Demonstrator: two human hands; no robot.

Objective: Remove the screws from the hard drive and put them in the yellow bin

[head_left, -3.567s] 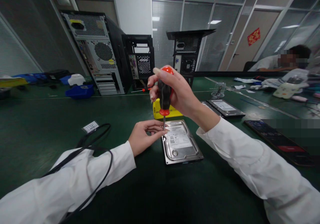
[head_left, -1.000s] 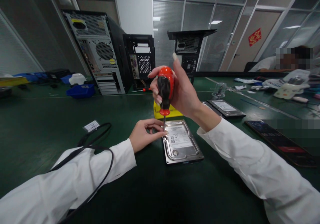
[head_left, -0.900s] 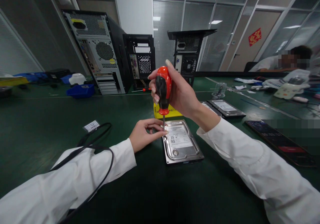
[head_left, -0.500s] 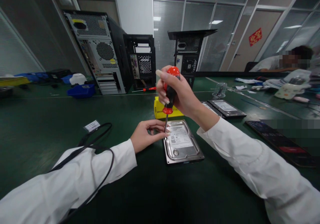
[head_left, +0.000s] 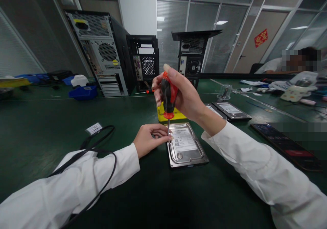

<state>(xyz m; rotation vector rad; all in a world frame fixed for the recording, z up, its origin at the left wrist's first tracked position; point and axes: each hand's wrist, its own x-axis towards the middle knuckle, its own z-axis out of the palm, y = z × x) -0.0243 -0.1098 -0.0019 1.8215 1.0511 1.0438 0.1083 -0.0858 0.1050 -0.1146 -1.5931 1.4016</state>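
A silver hard drive (head_left: 187,156) with a white label lies flat on the green table. My right hand (head_left: 185,94) is wrapped round the red and black handle of a screwdriver (head_left: 168,94), which stands nearly upright over the drive's left edge. Its shaft runs down between the thumb and fingertips of my left hand (head_left: 150,137). Those fingers are closed round the shaft's lower end and rest at the drive's left edge. The screwdriver's tip, and any screw under it, are hidden by the left fingertips.
Behind the drive sits a yellow box (head_left: 161,111). Two more hard drives (head_left: 231,110) and a phone (head_left: 286,147) lie to the right. Computer cases (head_left: 107,52) stand at the back. A black cable (head_left: 113,161) crosses my left sleeve. A person (head_left: 273,65) is at the far right.
My right hand and the screwdriver's handle have tipped a little to the left and turned; more black now shows on the handle. My left hand and the hard drive stay put.
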